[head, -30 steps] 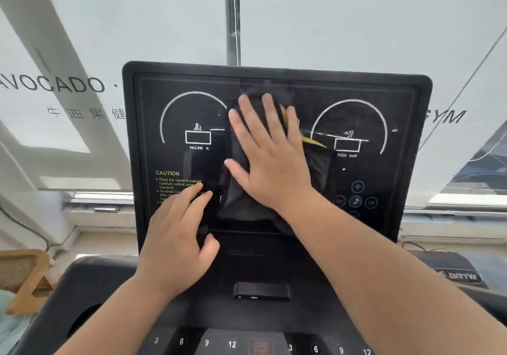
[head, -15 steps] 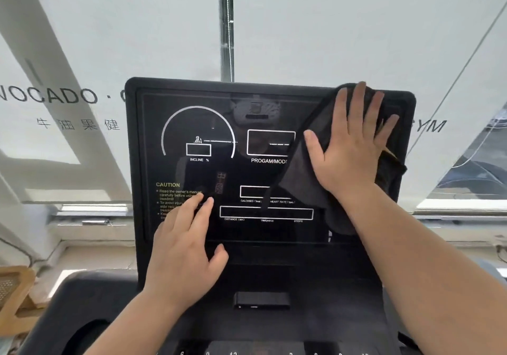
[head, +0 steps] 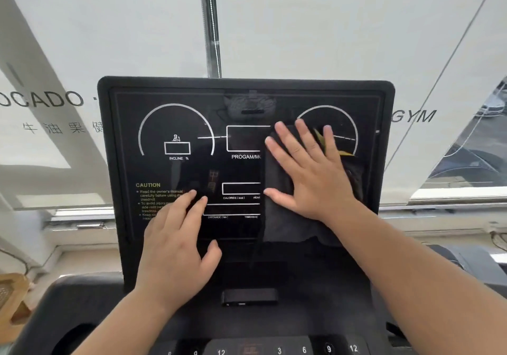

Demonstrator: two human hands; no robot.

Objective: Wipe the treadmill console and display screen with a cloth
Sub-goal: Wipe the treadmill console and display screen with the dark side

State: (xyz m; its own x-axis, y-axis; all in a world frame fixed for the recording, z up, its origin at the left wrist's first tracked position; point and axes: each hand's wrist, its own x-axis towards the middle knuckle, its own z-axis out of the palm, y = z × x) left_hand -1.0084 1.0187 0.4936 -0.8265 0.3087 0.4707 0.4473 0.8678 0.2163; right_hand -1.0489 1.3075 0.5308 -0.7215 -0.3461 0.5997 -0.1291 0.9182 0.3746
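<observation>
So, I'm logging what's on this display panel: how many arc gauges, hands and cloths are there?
Arc gauges: 2, left and right, the right one partly covered.
Hands: 2, left and right.
Cloths: 1.
Total: 5

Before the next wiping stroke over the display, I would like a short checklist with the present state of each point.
1. Cloth lies flat against the display screen under the right hand: ok.
2. Right hand spread open, palm pressing the cloth: ok.
3. Left hand steadies the panel, fingertips on the lower left by the CAUTION text: ok.
4. Left hand out of the way of a leftward stroke: not ok, it rests on the unwiped area.
5. Left half of the screen, with the INCLINE dial, not yet under the cloth: ok to wipe next.
6. Screen free of dust or smears: cannot tell, reflections hide it.
</observation>
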